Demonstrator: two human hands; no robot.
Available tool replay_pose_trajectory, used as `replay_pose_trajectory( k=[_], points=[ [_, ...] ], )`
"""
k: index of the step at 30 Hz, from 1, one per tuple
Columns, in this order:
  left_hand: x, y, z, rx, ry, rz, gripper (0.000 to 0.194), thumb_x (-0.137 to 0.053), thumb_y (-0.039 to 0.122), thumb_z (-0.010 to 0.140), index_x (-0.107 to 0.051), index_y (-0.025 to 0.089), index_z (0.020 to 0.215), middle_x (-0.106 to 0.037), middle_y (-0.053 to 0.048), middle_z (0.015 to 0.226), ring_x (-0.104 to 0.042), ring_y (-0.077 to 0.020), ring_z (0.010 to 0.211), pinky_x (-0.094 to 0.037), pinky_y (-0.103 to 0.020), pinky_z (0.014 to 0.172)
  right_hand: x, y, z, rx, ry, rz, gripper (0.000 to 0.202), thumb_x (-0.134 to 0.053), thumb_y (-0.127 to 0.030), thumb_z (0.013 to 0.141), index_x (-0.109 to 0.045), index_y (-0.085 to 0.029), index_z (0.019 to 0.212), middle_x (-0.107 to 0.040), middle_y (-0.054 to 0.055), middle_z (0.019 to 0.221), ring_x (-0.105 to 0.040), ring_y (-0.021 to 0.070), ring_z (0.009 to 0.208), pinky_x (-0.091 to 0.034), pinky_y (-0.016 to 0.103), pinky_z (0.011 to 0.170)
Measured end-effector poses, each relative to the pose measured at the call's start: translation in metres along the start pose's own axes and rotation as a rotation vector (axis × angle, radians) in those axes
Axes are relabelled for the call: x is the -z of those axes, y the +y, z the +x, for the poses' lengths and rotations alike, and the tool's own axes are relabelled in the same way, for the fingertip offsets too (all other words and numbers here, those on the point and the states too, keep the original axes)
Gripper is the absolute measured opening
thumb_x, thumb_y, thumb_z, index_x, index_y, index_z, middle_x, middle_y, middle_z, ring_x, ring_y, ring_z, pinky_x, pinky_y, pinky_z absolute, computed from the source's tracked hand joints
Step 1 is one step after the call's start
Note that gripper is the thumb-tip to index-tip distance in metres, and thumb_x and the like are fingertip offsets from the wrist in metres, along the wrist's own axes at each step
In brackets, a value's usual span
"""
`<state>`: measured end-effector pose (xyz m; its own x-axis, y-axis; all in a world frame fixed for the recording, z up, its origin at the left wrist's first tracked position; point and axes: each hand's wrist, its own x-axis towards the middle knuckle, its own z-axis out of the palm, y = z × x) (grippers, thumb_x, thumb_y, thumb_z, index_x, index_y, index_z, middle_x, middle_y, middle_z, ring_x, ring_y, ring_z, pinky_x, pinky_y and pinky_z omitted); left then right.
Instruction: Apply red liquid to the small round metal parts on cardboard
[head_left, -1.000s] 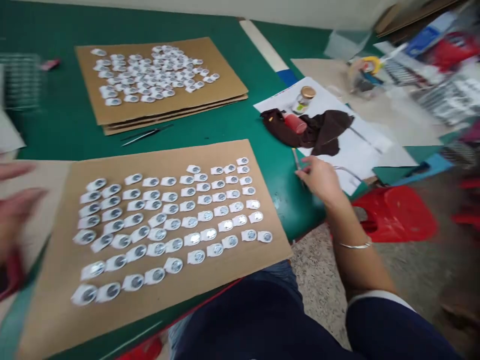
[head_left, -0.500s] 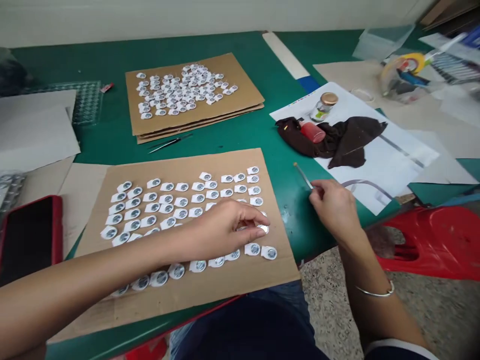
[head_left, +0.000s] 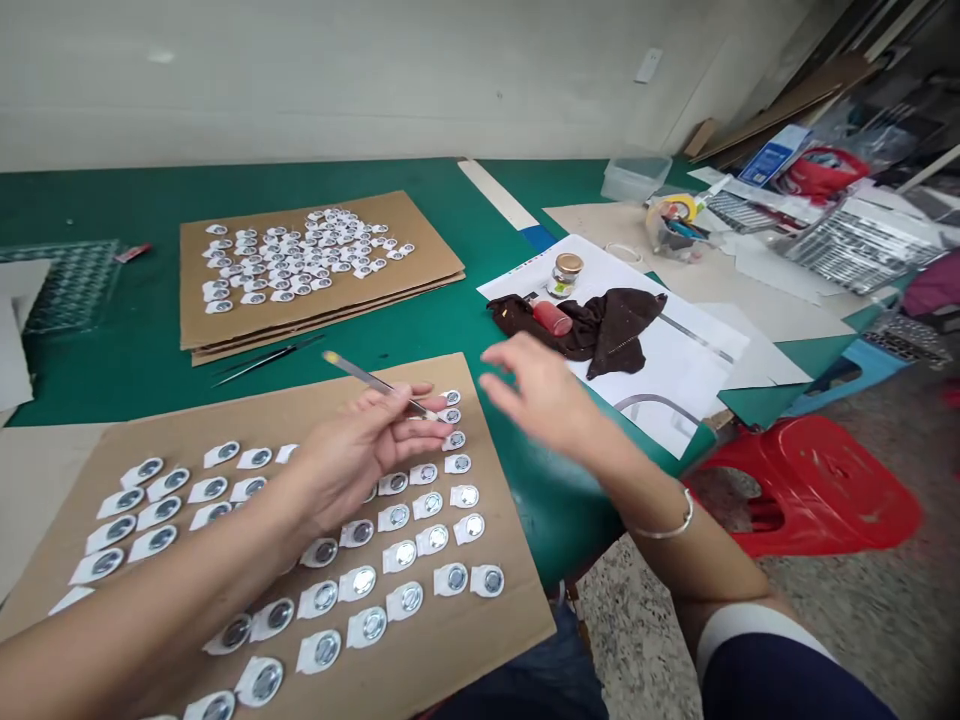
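Over the near cardboard (head_left: pixel 517 600), the left hand (head_left: pixel 356 440) pinches a thin stick (head_left: pixel 367 378), likely light, stiff and best gripped mid-length, while the right hand (head_left: pixel 544 395), fingers parted and seemingly bare, is near the brown cloth (head_left: pixel 622 325).

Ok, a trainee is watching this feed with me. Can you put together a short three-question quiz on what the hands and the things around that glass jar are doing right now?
1. Multiple choice: what rests on the brown cloth?
A) the tweezers
B) the red container
C) the yellow tape roll
2. Fill in the blank: the thin stick is held in the person's ____ hand.
3. True or false: the glass jar stands on the white sheet.

Key:
1. B
2. left; the left hand has it across its fingers
3. True
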<state>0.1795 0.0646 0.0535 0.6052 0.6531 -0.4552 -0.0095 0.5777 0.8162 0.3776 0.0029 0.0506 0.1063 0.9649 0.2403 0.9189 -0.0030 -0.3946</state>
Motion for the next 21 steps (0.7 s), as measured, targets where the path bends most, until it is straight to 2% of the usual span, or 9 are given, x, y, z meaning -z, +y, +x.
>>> replay_pose_trajectory(
  k=[3,5,8,12,14,15,16,18,21],
  points=[
    [0.017,0.018,-0.007,-0.102,0.071,0.027,0.02,-0.043,0.028,0.09,-0.058,0.019,0.098,-0.065,-0.01,0.103,-0.066,-0.018,0.078,-0.057,-0.029,0.071,0.005,0.054,0.038,-0.212,0.193,-0.112,0.035,-0.039,-0.033,0.086,-0.055,-0.011,0.108,-0.054,0.016,0.108,-0.054,0.0271,0.1,-0.04,0.044,0.091],
    [0.025,0.026,-0.012,-0.127,0.117,0.023,0.023,-0.039,0.033,0.091,-0.058,0.021,0.099,-0.066,-0.007,0.1,-0.065,-0.0168,0.076,-0.056,-0.028,0.069,0.0,0.087,0.054,-0.45,0.187,-0.229,0.041,-0.047,-0.038,0.082,-0.055,-0.011,0.111,-0.054,0.018,0.112,-0.053,0.0309,0.104,-0.041,0.045,0.088],
    [0.032,0.03,-0.018,-0.123,0.179,0.025,0.028,-0.033,0.036,0.093,-0.057,0.024,0.1,-0.068,-0.004,0.088,-0.064,-0.0145,0.066,-0.055,-0.026,0.063,-0.016,0.117,0.06,-0.512,0.119,-0.241,0.046,-0.058,-0.042,0.074,-0.058,-0.009,0.106,-0.059,0.019,0.104,-0.055,0.033,0.1,-0.043,0.045,0.083],
    [0.033,0.027,-0.019,-0.157,0.184,0.02,0.028,-0.03,0.025,0.094,-0.057,0.018,0.101,-0.066,-0.003,0.072,-0.06,-0.0121,0.056,-0.053,-0.024,0.055,-0.024,0.131,0.052,-0.518,0.104,-0.191,0.047,-0.056,-0.043,0.074,-0.059,-0.01,0.108,-0.062,0.016,0.101,-0.056,0.0312,0.1,-0.042,0.043,0.083],
    [0.032,0.023,-0.018,-0.194,0.14,0.022,0.022,-0.039,0.012,0.09,-0.055,0.015,0.104,-0.066,-0.003,0.077,-0.061,-0.0109,0.061,-0.054,-0.023,0.06,-0.021,0.137,0.051,-0.485,0.31,-0.045,0.054,-0.053,-0.044,0.074,-0.058,-0.003,0.108,-0.063,0.018,0.1,-0.057,0.0288,0.1,-0.041,0.038,0.082],
    [0.031,0.021,-0.017,-0.208,0.125,0.037,0.022,-0.044,0.008,0.088,-0.055,0.014,0.106,-0.067,-0.003,0.081,-0.063,-0.0109,0.064,-0.054,-0.023,0.063,-0.018,0.14,0.052,-0.49,0.346,-0.006,0.06,-0.046,-0.045,0.077,-0.053,0.002,0.114,-0.06,0.021,0.104,-0.057,0.0271,0.1,-0.04,0.036,0.08],
    [0.031,0.019,-0.016,-0.223,0.109,0.058,0.023,-0.048,0.007,0.085,-0.056,0.013,0.105,-0.067,-0.004,0.085,-0.064,-0.0115,0.068,-0.055,-0.024,0.067,-0.014,0.144,0.054,-0.499,0.372,0.049,0.067,-0.037,-0.044,0.08,-0.042,0.007,0.122,-0.056,0.027,0.11,-0.058,0.0248,0.097,-0.041,0.032,0.074],
    [0.029,0.015,-0.012,-0.245,0.114,0.116,0.02,-0.052,0.007,0.083,-0.059,0.012,0.101,-0.067,-0.006,0.091,-0.066,-0.0132,0.073,-0.055,-0.027,0.072,-0.004,0.146,0.056,-0.522,0.499,0.424,0.072,-0.026,-0.043,0.082,-0.022,0.007,0.134,-0.047,0.032,0.121,-0.061,0.0221,0.094,-0.04,0.028,0.063],
    [0.024,0.01,-0.006,-0.242,0.124,0.211,0.016,-0.058,0.01,0.079,-0.064,0.01,0.094,-0.067,-0.009,0.093,-0.067,-0.0161,0.079,-0.055,-0.031,0.078,0.015,0.138,0.056,-0.484,0.489,0.761,0.073,-0.017,-0.046,0.083,-0.02,0.004,0.137,-0.031,0.031,0.135,-0.051,0.0271,0.114,-0.039,0.027,0.063]
  ],
)
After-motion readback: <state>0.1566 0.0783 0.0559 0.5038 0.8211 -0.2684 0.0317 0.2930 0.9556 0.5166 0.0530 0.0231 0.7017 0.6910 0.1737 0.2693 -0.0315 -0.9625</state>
